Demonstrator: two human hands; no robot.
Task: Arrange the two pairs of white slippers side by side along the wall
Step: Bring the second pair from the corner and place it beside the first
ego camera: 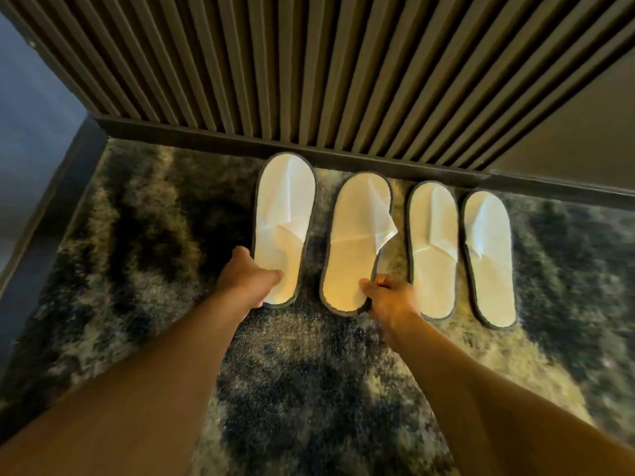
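White slippers with dark edging lie on the carpet in a row, toes toward the slatted wall. My left hand grips the heel end of the leftmost slipper, thumb on its insole. My right hand pinches the heel edge of the second slipper, whose upper flap sticks out to the right. The third slipper and the fourth slipper lie close together to the right, untouched. The left two sit farther apart than the right two.
A dark baseboard runs along the foot of the wall. A mottled grey and dark shaggy carpet covers the floor. A blue-grey wall with its own dark skirting closes the left side.
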